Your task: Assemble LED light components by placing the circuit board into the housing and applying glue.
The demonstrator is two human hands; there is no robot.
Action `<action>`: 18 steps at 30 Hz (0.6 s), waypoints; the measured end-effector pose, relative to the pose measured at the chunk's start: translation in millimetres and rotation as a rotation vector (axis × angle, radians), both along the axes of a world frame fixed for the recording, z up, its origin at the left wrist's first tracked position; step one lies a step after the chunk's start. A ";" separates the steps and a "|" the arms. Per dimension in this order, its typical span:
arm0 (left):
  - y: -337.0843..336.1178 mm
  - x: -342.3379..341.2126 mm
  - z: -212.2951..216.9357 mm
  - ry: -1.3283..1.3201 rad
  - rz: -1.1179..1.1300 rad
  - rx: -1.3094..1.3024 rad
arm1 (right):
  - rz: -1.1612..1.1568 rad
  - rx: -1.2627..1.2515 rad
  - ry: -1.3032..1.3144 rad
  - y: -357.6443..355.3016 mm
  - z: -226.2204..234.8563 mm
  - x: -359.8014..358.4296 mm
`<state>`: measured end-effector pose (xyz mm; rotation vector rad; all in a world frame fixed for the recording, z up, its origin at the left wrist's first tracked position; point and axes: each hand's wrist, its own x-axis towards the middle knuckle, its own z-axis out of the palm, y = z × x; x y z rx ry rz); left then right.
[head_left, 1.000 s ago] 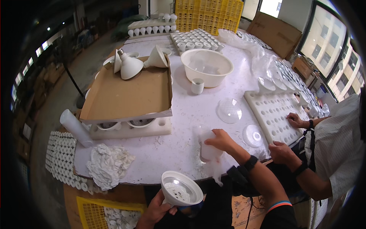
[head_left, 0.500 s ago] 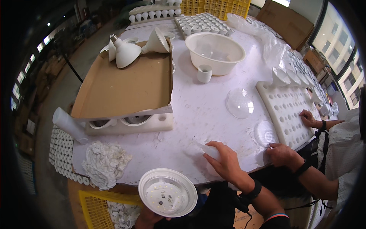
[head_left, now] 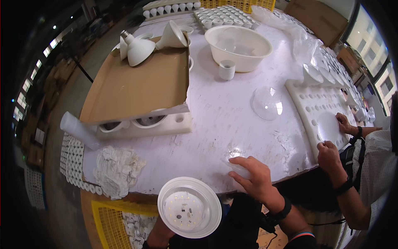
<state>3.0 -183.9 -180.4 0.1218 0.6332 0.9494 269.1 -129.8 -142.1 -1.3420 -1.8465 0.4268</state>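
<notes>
A white round lamp housing point(head_left: 211, 220) rests in my left hand point(head_left: 161, 233), which is mostly hidden beneath and behind it. The housing's open face points up, showing an LED board point(head_left: 182, 211) with small yellow chips and a few dark components. My right hand point(head_left: 256, 179) is closed on a translucent lamp cover point(head_left: 241, 171), thumb and fingers bent round its edge, just right of the housing near the table's front edge. Fingers and glare hide part of that cover. Another clear domed cover point(head_left: 266, 103) lies on the table beyond my right hand.
On the right a co-worker's hands point(head_left: 331, 155) hold a round cover point(head_left: 327, 128) over a white foam tray point(head_left: 309, 110). A cardboard tray point(head_left: 137, 91) with lamp housings, a white basin point(head_left: 240, 54), a white cup point(head_left: 226, 71), crumpled cloth point(head_left: 118, 170) and a yellow crate point(head_left: 107, 228) surround me.
The housing in my left hand has shifted slightly right. My right hand has turned the cover lower and flatter. The co-worker has lifted a round cover from the table to the foam tray.
</notes>
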 end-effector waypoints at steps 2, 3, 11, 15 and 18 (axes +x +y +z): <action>-2.4 0.7 0.5 0.065 0.021 -0.016 | -0.018 0.078 -0.039 -8.5 12.4 -0.5; -7.5 -5.7 -6.5 0.070 0.031 -0.019 | -0.008 0.075 -0.033 -11.6 16.5 -2.9; -27.1 -15.3 -35.1 0.031 -0.199 -0.165 | 0.218 0.252 -0.077 -40.3 42.7 -8.6; -40.6 -30.4 -72.9 -0.060 -0.431 -0.048 | 0.235 0.308 -0.109 -45.4 45.1 -13.4; -58.2 -43.9 -135.3 -0.141 -0.481 -0.138 | 0.274 0.304 -0.097 -48.8 49.4 -17.8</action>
